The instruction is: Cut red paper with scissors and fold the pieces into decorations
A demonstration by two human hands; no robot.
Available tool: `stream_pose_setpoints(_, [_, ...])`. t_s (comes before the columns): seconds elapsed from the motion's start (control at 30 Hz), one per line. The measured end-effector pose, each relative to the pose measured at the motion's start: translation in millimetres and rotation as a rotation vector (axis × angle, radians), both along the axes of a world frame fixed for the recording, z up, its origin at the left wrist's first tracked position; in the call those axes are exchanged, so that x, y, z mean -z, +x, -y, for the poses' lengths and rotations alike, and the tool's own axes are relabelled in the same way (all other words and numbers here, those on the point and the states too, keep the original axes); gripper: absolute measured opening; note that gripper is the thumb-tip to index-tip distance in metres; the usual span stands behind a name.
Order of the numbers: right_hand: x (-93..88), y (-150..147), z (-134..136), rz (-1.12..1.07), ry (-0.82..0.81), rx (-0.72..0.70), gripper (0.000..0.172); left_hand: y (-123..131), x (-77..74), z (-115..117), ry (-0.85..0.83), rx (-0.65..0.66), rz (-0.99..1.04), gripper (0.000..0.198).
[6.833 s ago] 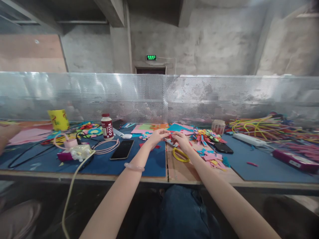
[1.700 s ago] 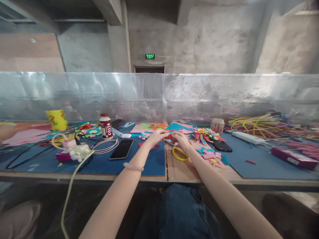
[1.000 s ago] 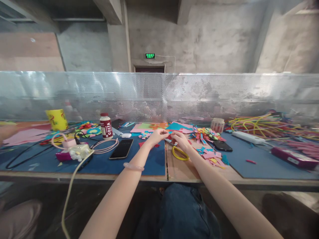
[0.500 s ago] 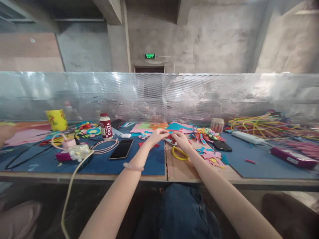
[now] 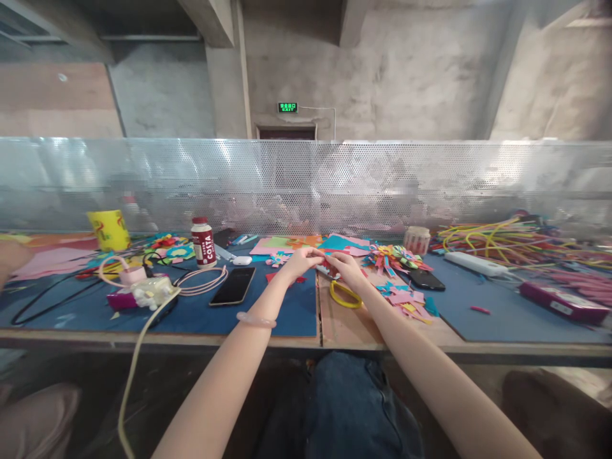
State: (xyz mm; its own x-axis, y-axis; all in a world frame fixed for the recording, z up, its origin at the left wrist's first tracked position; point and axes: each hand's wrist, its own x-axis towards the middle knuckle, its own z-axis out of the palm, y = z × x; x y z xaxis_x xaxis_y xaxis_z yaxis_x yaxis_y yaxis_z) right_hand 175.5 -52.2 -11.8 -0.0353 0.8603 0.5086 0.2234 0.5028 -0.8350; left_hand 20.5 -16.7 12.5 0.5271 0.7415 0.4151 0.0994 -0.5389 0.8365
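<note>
Just above the table, in the middle of the head view, my left hand [image 5: 303,262] and my right hand [image 5: 346,265] meet with their fingertips close together. Both are closed in a pinch on a small piece of red paper [image 5: 327,261], mostly covered by the fingers. Below my right hand lie scissors with a yellow handle [image 5: 345,305], their blades partly hidden under the hand. More red paper scraps [image 5: 272,278] rest on the blue mat left of my left wrist. A small paper flower [image 5: 278,259] lies just beyond them.
Left are a dark phone [image 5: 233,286], a Costa bottle [image 5: 203,243], and a power strip with cables [image 5: 152,292]. Right are paper strips [image 5: 406,301], another phone [image 5: 426,280] and pipe cleaners [image 5: 482,239]. A perforated metal screen [image 5: 382,166] stands behind. Another person's hand [image 5: 14,260] shows far left.
My hands stay in nearly the same place, with only a slight shift of the right fingers. At the far left, the other person's hand has moved a little.
</note>
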Motion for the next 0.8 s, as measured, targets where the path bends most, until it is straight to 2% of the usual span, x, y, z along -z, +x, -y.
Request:
stream_pose_setpoints(0.23, [4.3,3.1,-5.5,-0.105,-0.008,-0.08,0.029,-0.4,-1.4,0.8,-0.054,0.024,0.028,0.024])
stream_pose_setpoints(0.6, [3.9,5.6,-6.0,-0.085,0.008,-0.039,0.032,-0.2,-2.2,3.5,-0.104,0.032,0.063,0.025])
stream_pose_setpoints(0.8, [3.4,5.1,-6.2,-0.093,-0.012,-0.096,0.033,-0.5,-2.7,2.0,-0.132,0.049,0.107,0.025])
